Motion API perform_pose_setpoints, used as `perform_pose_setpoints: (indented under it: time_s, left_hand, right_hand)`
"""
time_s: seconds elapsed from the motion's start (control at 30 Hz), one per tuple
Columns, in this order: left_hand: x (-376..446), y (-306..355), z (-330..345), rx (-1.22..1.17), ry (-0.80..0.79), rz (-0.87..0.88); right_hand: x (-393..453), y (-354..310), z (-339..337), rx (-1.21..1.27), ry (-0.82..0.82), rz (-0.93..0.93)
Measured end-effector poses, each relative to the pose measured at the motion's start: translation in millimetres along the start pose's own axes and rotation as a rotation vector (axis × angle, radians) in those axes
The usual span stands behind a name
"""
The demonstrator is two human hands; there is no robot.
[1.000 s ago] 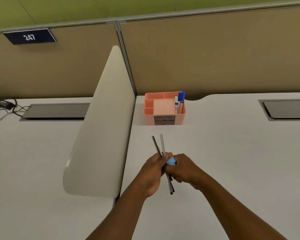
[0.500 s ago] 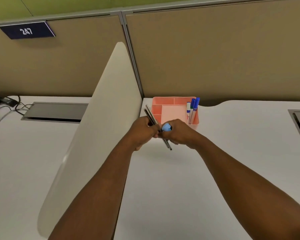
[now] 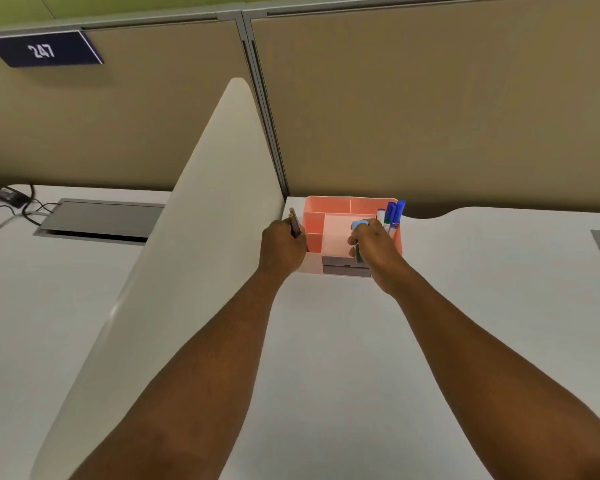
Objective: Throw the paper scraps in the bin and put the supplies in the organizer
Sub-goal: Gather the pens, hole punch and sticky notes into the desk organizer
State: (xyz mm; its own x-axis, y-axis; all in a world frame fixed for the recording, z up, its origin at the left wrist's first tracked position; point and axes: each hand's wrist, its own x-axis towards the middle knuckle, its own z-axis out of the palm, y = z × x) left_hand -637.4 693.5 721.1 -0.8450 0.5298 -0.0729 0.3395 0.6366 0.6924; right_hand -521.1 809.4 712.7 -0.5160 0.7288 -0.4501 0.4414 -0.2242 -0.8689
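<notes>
Reaching forward from the bottom of the head view, two bare arms meet at a pink organizer (image 3: 333, 206) standing on the white tabletop (image 3: 465, 306) at about 12 o'clock, against the tan partition. The left hand (image 3: 282, 249) is at the organizer's left wall, its fingers curled round dark pencils (image 3: 295, 223) whose long axis runs from 5 o'clock up to 11 o'clock, tips above the knuckles. They sit just outside the wall, so the nearest compartments lie toward 3 o'clock from that hand. The right hand (image 3: 373, 245) hovers over the organizer's middle, fingers pinching a small light-blue item (image 3: 360, 224), perhaps an eraser, with a thin grey object held beneath; what that is cannot be told. Blue-capped markers (image 3: 392, 216) already stand upright in the right-hand compartment, just beside the right hand. Judging by this, the right hand is nearer to dropping its load. A dark sign (image 3: 42, 50) at 10 o'clock reads "247". Any print on the markers is too small to read.
</notes>
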Motion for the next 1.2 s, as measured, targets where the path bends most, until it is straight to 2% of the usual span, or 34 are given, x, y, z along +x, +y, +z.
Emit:
perform_pose_setpoints:
  time_s: [0.07, 0.17, 0.27, 0.37, 0.47, 0.63, 0.83, 0.93, 1.07, 1.2]
  left_hand:
    - [-1, -6, 8, 0.009, -0.048, -0.053]
    - [1, -12, 14, -0.031, -0.034, -0.184]
    - [4, -14, 17, -0.077, -0.032, -0.244]
    - [5, -13, 19, -0.115, -0.032, -0.286]
    - [5, -14, 21, -0.152, -0.025, -0.309]
    - [0, -22, 26, -0.184, -0.036, -0.297]
    - [-2, -36, 33, -0.233, -0.042, -0.215]
    - [1, -39, 37, -0.238, -0.029, -0.210]
    - [4, -43, 40, -0.281, -0.094, -0.270]
    - [6, -44, 40, -0.306, -0.111, -0.302]
  right_hand:
    - [-6, 14, -4, -0.063, -0.004, -0.083]
    - [-15, 34, -14, -0.162, 0.022, -0.217]
    - [-16, 43, -36, -0.222, 0.222, -0.256]
    - [-10, 42, -59, -0.069, 0.394, -0.245]
    - [-4, 33, -71, 0.037, 0.481, -0.277]
    - [14, 1, -69, 0.022, 0.470, -0.462]
    - [55, -29, -55, -0.190, 0.397, -0.585]
    - [81, -35, -59, -0.305, 0.365, -0.551]
    - [108, -29, -68, -0.449, 0.316, -0.404]
    - [118, -21, -69, -0.473, 0.266, -0.267]
